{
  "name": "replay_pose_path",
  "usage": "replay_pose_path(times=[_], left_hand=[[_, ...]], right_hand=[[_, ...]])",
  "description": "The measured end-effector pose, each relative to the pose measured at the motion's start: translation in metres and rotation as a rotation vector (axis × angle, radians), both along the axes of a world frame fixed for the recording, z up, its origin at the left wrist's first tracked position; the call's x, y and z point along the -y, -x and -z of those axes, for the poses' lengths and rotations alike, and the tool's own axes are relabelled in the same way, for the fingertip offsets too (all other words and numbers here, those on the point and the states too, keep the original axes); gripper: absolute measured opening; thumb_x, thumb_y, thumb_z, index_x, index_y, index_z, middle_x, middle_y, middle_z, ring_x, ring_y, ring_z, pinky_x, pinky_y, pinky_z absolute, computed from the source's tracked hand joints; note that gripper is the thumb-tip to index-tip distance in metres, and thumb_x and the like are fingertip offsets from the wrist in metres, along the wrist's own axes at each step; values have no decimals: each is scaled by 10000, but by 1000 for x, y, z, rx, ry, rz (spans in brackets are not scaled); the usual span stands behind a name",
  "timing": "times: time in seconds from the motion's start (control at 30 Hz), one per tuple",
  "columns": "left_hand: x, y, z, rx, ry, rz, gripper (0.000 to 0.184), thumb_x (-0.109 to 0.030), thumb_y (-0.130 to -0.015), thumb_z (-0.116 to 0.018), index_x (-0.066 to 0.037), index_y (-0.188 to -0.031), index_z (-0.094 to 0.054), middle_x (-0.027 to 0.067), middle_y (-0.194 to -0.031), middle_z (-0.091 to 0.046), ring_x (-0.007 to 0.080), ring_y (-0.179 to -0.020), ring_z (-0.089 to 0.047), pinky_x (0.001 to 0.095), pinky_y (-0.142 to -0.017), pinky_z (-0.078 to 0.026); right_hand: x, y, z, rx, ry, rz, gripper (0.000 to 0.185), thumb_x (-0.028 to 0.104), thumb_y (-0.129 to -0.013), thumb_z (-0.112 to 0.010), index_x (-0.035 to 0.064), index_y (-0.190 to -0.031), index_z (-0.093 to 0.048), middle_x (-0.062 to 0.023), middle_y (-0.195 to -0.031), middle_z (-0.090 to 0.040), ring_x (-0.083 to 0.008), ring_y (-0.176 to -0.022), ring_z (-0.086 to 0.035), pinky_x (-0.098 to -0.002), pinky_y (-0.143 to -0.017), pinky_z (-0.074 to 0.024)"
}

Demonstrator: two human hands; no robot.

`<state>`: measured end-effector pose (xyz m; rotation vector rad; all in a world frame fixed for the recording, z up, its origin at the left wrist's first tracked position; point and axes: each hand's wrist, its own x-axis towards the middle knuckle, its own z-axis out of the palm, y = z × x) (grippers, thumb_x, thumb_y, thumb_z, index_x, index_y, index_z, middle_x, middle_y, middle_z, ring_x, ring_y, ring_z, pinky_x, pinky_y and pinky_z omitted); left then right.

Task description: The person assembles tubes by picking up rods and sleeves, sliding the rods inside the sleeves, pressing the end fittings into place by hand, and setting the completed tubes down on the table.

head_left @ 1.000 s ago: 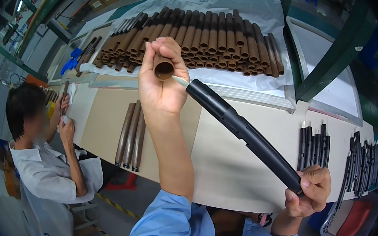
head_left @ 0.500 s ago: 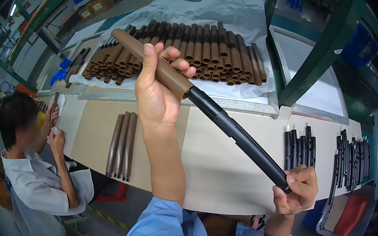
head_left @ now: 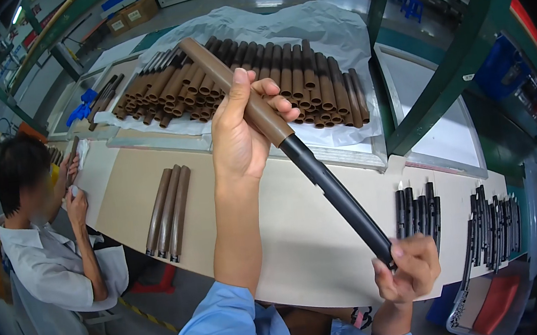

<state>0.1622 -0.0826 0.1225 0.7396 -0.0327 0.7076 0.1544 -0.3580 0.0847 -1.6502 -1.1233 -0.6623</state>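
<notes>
A brown tube (head_left: pixel 269 120) slants across the middle of the view, with my left hand (head_left: pixel 245 123) closed round it, thumb on top. From the tube's lower end a black rod (head_left: pixel 344 202) sticks out, its upper part inside the tube. At the rod's far lower end, my right hand (head_left: pixel 410 267) pinches it between thumb and fingers. Below and left of my left hand, three finished-looking brown tubes (head_left: pixel 170 212) lie side by side on the table (head_left: pixel 275 232). Several black rods with pale tips (head_left: pixel 419 210) lie beyond my right hand.
A large stack of brown tubes (head_left: pixel 171 86) lies on white sheeting (head_left: pixel 227 21) behind. More black rods (head_left: pixel 492 226) and a clear bin (head_left: pixel 458 325) are at the right. A co-worker (head_left: pixel 54 249) sits at the left, holding a tube. A green post (head_left: pixel 442 80) stands back right.
The brown tube has turned from end-on to slanting, and the black rod has gone further into it. My right hand has moved up the slant toward my left hand.
</notes>
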Motion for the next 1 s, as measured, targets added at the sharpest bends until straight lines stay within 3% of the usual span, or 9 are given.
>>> replay_pose_path(times=[0.07,0.2,0.3,0.4,0.67,1.0], left_hand=[[8,-4,-1,4,-2,25,252,-316,-947,-488,-66,-970,-501,72,-803,-546,167,-660,-590,329,-615,-549],[46,-19,4,-102,-217,22,259,-313,-935,-513,-68,-975,-437,80,-801,-544,160,-657,-585,337,-622,-544],[80,-30,9,-119,-334,-3,219,-227,-941,-506,-42,-995,-402,86,-790,-530,167,-663,-578,325,-628,-530],[89,-37,21,-126,-448,-36,209,-167,-923,-532,-36,-1011,-395,75,-783,-527,148,-688,-570,301,-648,-507],[113,-51,53,-101,-634,-38,161,-60,-888,-542,-24,-984,-419,59,-795,-545,107,-674,-550,253,-627,-471],[119,-54,58,-227,-757,-84,138,-86,-869,-574,-16,-921,-468,49,-776,-562,84,-671,-528,234,-612,-437]], right_hand=[[-14,-16,6,9,42,16,382,58,-607,-804,77,-949,-635,-103,-770,-615,-187,-592,-582,-272,-486,-457],[-65,-42,37,-165,-152,-85,369,-33,-663,-769,21,-988,-603,-131,-821,-629,-167,-642,-580,-234,-532,-470],[-91,-57,61,-250,-397,-25,334,-38,-687,-756,5,-973,-589,-141,-866,-627,-152,-668,-577,-235,-544,-472],[-96,-67,84,-295,-478,-25,307,-47,-706,-741,-3,-961,-576,-150,-920,-626,-157,-721,-593,-241,-571,-486],[-90,-77,115,-416,-504,21,248,-64,-765,-654,-9,-983,-548,-175,-1043,-616,-214,-896,-623,-265,-676,-521],[-91,-77,130,-501,-506,49,205,-40,-781,-638,-18,-963,-546,-167,-1029,-632,-196,-844,-628,-283,-696,-516]])
